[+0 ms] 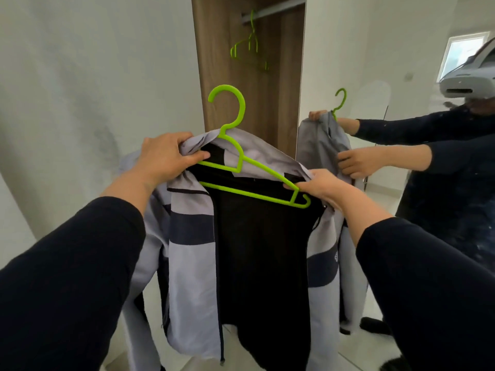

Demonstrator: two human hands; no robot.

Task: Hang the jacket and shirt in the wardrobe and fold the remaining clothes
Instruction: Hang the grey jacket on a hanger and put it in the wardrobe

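1. From the head view I see the left hand (166,153) gripping the jacket (192,236) at its collar, fingers curled over the grey cloth, thumb pointing toward the hanger (241,159).
2. The right hand (321,187) pinches the right end of the hanger together with the jacket's shoulder cloth just beside it.
3. The hanger is bright green plastic. It sits tilted inside the neck of the jacket, right end lower, and its hook stands up above the collar.
4. The jacket is light grey with a dark navy band across the chest and a black lining. It hangs open at the front, held up in the air in front of the wardrobe (214,76).
5. There is a small pale mark on the navy band at the jacket's right side; I cannot read it, and I see no other writing.
6. Inside the wardrobe a rail (276,9) runs across the top, and a second green hanger (250,46) hangs from it.
7. To the right is a mirror (375,62), showing the person in dark sleeves with a headset, holding the same jacket.
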